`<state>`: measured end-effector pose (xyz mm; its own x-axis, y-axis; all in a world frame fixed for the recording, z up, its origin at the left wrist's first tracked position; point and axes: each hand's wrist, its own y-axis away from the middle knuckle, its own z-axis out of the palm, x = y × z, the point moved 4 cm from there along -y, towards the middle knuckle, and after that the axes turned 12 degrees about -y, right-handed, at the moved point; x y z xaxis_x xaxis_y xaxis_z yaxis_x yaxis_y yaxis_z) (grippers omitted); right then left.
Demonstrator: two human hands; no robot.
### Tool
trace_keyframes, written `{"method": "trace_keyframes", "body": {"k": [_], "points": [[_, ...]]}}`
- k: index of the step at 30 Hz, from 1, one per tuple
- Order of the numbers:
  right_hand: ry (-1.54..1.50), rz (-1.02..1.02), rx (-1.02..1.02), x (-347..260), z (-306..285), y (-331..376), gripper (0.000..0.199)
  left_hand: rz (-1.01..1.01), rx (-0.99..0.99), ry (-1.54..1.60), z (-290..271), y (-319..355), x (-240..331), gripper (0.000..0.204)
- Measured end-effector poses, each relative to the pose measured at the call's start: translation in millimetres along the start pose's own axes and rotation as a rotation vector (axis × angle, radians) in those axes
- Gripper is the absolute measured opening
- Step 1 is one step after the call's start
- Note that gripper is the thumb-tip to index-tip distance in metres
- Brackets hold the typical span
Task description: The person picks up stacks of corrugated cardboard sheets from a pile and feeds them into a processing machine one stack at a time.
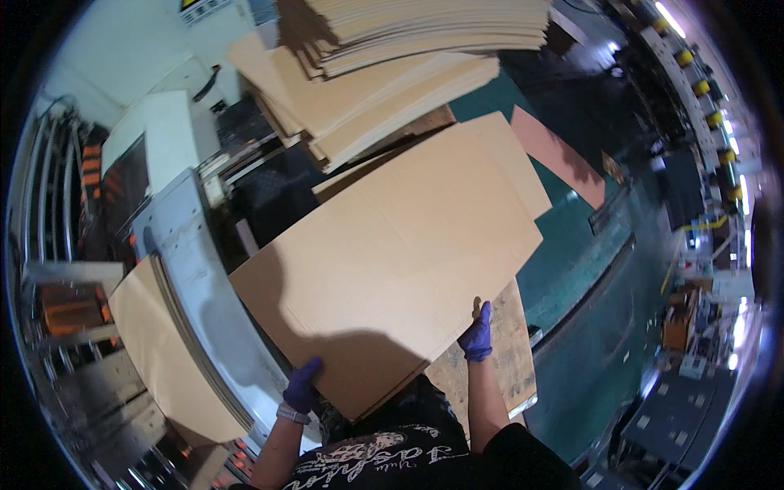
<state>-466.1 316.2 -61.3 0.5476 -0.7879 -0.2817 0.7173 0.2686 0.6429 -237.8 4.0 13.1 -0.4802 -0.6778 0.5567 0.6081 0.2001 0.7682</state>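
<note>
Plainly, left grip (303, 386) and right grip (477, 336) hold adjoining cardboard (392, 261) edges; green floor (588, 371) lies rightward.

The floor (588, 351) is green and a bit shiny. Big gray cabinets (682, 412) stand right of the floor. Also right of it, bright lamps (670, 18) glow and a long machine has yellow rings (701, 87). Left of the floor are a white machine (167, 131) and shiny metal bars (70, 188).

Between the left hand (303, 387) and the right hand (477, 336), the cardboard (400, 237) is held, flanked leftward by a metal bed (181, 241) and backed by stacked sheets (433, 37).
</note>
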Motion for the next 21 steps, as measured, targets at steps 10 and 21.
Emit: {"method": "trace_keyframes", "body": {"k": [10, 21], "points": [[0.513, 0.245, -0.263, 98, 82, 101, 0.055, 0.185, 0.257, 0.488, -123, 139, -72, 0.037], [1.147, 0.414, -0.672, 244, 141, 191, 0.052, 0.417, 0.572, 0.995, -125, 302, -272, 0.039]]}}
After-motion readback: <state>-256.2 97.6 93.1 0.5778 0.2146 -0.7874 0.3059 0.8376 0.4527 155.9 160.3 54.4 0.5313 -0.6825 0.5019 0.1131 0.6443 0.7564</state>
